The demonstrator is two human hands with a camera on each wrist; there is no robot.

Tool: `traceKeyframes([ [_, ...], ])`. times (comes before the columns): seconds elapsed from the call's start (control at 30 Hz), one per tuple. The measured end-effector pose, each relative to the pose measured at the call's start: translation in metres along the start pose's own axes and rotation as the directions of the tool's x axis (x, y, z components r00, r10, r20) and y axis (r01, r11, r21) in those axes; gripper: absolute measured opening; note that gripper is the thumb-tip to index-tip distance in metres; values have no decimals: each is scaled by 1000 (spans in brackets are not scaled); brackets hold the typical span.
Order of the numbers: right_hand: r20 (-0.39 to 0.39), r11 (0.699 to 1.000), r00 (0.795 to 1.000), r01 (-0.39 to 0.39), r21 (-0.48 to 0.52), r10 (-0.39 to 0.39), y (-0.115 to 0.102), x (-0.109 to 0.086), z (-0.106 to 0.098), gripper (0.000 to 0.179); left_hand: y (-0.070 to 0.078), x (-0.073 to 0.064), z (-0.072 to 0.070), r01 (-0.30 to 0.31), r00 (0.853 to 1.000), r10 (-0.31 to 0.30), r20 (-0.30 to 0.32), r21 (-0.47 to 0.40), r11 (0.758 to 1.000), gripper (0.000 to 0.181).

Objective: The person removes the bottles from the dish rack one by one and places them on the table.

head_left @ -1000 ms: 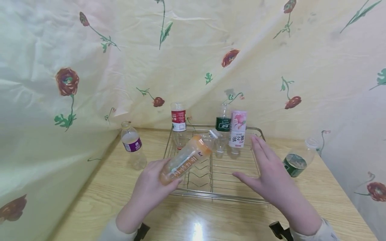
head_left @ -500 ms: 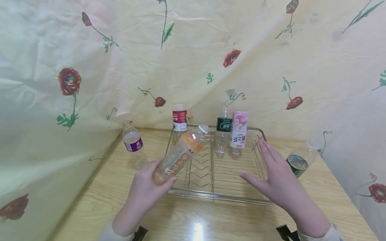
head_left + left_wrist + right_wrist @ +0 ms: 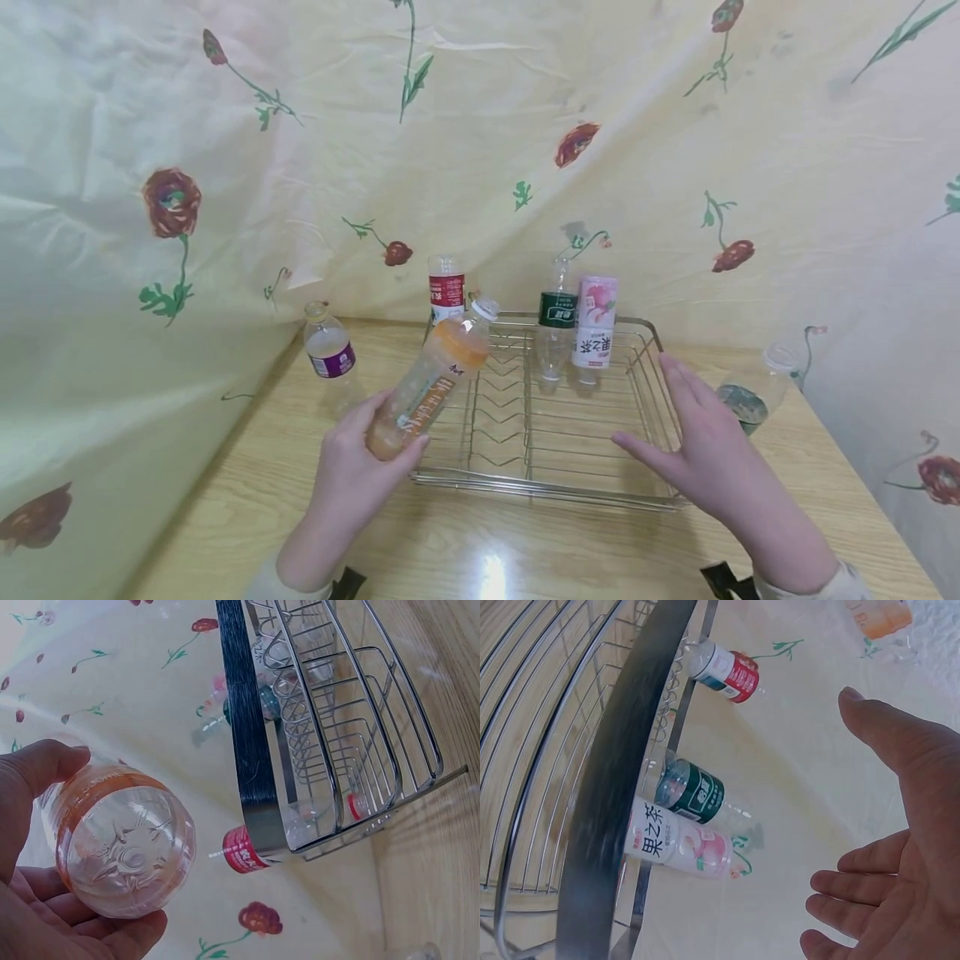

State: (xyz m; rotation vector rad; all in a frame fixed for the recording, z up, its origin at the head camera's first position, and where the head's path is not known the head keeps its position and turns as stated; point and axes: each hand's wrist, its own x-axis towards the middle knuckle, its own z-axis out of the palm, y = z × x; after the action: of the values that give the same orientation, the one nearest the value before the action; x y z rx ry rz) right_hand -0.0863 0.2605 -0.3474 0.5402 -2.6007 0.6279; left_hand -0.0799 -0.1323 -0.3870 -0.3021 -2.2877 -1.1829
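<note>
My left hand [image 3: 360, 462] grips a clear plastic bottle [image 3: 431, 379] with an orange label round its lower end. The white cap points up and away to the right, so the bottle leans over the left part of the wire dish rack [image 3: 547, 497]. In the left wrist view the ridged base of the bottle [image 3: 127, 851] faces the camera, thumb on one side and fingers on the other. My right hand [image 3: 705, 446] hovers by the rack's right edge, thumb spread from the fingers, holding nothing. The right wrist view shows the same hand [image 3: 900, 847] with palm bare.
Neck-down along the rack's back stand a red-labelled bottle [image 3: 447, 292], a green-labelled bottle [image 3: 557, 312] and a pink-and-white bottle [image 3: 595, 325]. A purple-labelled bottle [image 3: 330, 358] stands left on the table [image 3: 225, 500]. Another green-labelled bottle [image 3: 746, 400] sits right, partly behind my right hand.
My left hand has drawn the orange-labelled bottle leftward, away from the rack's middle, and it stands steeper. My right hand has shifted a little to the right.
</note>
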Motion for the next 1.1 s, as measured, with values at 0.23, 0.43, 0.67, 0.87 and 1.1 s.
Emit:
traceKeyframes([
  [0.23,23,999,999,-32,15,32,6,-4,-1,111,0,-2,0,20,999,-21,-25,-8,1000,68],
  [0.43,87,994,991,-107,20,105,12,-11,-3,112,-2,-4,-3,31,998,-31,-49,-8,999,68],
  [0.67,160,986,974,-167,27,161,18,-18,-5,112,-6,-6,-6,18,996,-21,-89,-34,999,67],
  [0.87,184,981,965,-192,25,185,22,-19,-7,111,-9,-7,-7,2,994,-6,-113,-31,1000,67],
  [1.1,229,971,946,-240,22,228,28,-23,-6,112,-11,-8,-9,32,992,-34,-122,-25,999,65],
])
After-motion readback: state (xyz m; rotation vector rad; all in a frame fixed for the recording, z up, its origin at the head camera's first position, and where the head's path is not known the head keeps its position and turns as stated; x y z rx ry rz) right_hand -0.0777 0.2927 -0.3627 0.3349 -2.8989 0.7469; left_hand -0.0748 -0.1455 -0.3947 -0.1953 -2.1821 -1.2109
